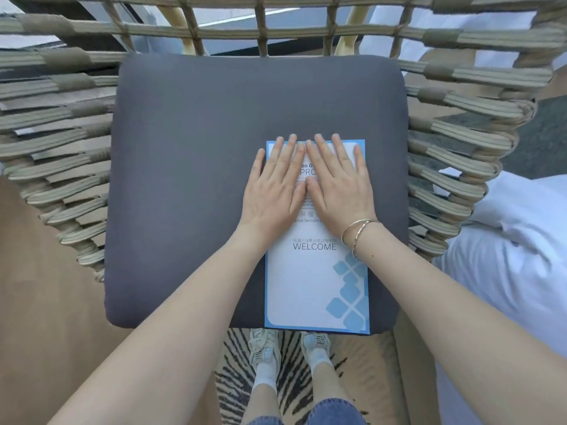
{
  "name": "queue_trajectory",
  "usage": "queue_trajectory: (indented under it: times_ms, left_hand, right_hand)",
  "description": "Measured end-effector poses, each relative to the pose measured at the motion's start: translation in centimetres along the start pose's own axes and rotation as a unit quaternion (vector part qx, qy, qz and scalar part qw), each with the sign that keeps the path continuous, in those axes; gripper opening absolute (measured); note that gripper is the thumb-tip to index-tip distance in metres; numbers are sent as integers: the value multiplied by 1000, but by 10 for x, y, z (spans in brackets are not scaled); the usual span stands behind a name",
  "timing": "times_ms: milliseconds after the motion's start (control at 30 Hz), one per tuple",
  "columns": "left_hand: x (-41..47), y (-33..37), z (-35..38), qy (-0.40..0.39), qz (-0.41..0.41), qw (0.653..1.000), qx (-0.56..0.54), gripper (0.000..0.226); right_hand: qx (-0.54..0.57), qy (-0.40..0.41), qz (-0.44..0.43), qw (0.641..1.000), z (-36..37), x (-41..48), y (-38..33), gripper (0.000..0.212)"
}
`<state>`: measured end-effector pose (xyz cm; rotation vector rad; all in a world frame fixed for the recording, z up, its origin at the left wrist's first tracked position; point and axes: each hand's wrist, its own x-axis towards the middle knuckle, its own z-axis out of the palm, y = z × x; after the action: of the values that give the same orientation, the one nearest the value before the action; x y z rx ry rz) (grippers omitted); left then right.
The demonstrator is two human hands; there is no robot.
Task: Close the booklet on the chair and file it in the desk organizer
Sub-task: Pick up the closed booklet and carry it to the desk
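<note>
A white booklet (306, 286) with a blue border and the word WELCOME lies closed, cover up, on the right half of the chair's dark grey cushion (190, 179). My left hand (273, 191) and my right hand (337, 185) rest flat on its upper part, side by side, fingers stretched out and pointing away from me. Neither hand grips the booklet. My right wrist wears thin bracelets. The booklet's near edge reaches the cushion's front edge. No desk organizer is in view.
The chair has a woven rope frame (61, 148) curving around the cushion on three sides. White bedding (506, 256) lies to the right. Under the chair's front is a striped rug (233, 378), with my feet in white shoes on it.
</note>
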<state>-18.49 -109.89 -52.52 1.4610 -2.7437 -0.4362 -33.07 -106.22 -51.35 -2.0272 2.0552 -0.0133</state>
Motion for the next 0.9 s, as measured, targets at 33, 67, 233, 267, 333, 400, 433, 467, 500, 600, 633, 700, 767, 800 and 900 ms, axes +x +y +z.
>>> queue_trajectory:
  times_ms: [33, 67, 233, 267, 333, 400, 433, 467, 500, 600, 633, 700, 767, 800, 900]
  left_hand:
    - [0, -1, 3, 0, 1, 1000, -1, 57]
    - [0, -3, 5, 2, 2, 1000, -4, 57]
    - [-9, -23, 1, -3, 11, 1000, 7, 59]
    - [-12, -28, 0, -7, 12, 1000, 11, 60]
    - [-14, -33, -2, -11, 19, 1000, 12, 60]
    - [-14, -33, 1, -9, 22, 1000, 11, 60]
    - [-13, -33, 4, -7, 21, 1000, 10, 60]
    - [-13, -34, 7, -5, 19, 1000, 10, 60]
    - [-13, -35, 9, -4, 19, 1000, 11, 60]
    - [-12, -35, 9, -3, 19, 1000, 15, 60]
    - [-12, -34, 7, -7, 17, 1000, 14, 60]
    - [-13, -32, 0, -20, 13, 1000, 16, 60]
    - [-14, -29, -9, -31, 10, 999, 18, 61]
    - [-14, -27, -14, -32, 5, 999, 16, 61]
    - [-22, -13, -30, 6, -9, 1000, 3, 60]
  right_hand:
    - [0, 4, -2, 1000, 3, 0, 1, 58]
    - [2, 9, -5, 1000, 5, 0, 2, 57]
    - [15, 25, 8, 1000, 3, -6, 18, 58]
    - [19, 27, 17, 999, 3, -9, 23, 59]
    - [22, 29, 28, 999, 3, -13, 30, 62]
    - [20, 34, 33, 999, 7, -14, 32, 63]
    - [20, 37, 34, 999, 11, -14, 33, 64]
    - [20, 40, 35, 998, 14, -14, 33, 64]
    - [20, 43, 35, 998, 16, -13, 33, 64]
    - [26, 46, 36, 998, 15, -11, 33, 64]
    - [28, 41, 35, 998, 13, -11, 32, 64]
    - [27, 22, 36, 999, 8, -13, 31, 64]
    - [21, -3, 37, 999, 1, -13, 31, 64]
    - [16, -12, 40, 999, -4, -14, 32, 64]
    - [8, 9, 39, 999, -25, -17, 27, 63]
